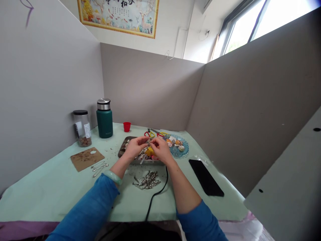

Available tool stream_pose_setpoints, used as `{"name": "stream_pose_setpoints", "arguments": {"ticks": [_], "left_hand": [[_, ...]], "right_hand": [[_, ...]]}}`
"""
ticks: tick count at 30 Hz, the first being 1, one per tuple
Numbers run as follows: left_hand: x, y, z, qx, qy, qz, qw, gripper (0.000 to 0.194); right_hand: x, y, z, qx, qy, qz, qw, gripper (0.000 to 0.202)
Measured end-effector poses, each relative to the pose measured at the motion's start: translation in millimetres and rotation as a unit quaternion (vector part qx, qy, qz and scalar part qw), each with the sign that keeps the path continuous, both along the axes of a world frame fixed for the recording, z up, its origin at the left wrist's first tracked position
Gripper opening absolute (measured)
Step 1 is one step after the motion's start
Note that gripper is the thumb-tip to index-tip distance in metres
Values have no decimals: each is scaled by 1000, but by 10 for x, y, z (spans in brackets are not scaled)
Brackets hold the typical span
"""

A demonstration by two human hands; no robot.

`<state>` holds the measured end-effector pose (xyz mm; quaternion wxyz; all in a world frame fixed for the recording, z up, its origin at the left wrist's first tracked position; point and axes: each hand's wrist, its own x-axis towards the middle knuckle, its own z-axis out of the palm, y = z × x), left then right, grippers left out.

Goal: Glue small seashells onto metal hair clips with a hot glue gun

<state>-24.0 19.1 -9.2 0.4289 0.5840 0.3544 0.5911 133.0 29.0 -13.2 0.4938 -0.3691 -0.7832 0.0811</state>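
Above a metal tray, my left hand and my right hand meet, fingertips pinched on one small greyish-beige piece. It is too small and too covered by the fingers to name. Under the hands the tray holds small pale pieces and a bright yellow thing, partly hidden. Nearer to me lies a loose pile of silvery metal clips. Just right of my right hand, a blue scalloped plate carries several small white and orange decorated pieces.
Behind the tray lie scissors and pliers with coloured handles and a red cup. Left stand a green flask and a jar, near cardboard. A black cable crosses the front; a black phone-like slab lies right.
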Motion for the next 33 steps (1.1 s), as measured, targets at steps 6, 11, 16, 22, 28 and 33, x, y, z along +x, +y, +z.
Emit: {"name": "stream_pose_setpoints", "arguments": {"ticks": [6,11,16,22,28,33], "left_hand": [[5,42,-35,4,10,5,1000,40],[17,46,-29,9,13,10,1000,39],[19,-9,20,-20,-55,-16,998,47],[3,-49,52,-63,-142,-35,987,41],[37,-90,63,-71,-157,-74,982,34],[26,-65,52,-43,-101,-27,994,38]], "right_hand": [[8,7,-1,-8,-8,-8,1000,11],[5,16,-13,-1,-8,-8,1000,11],[-15,5,-10,-6,29,-1,1000,13],[-30,15,-17,-29,100,11,995,25],[-62,18,-45,-53,96,51,993,24],[-64,9,-42,-73,94,54,991,23]]}}
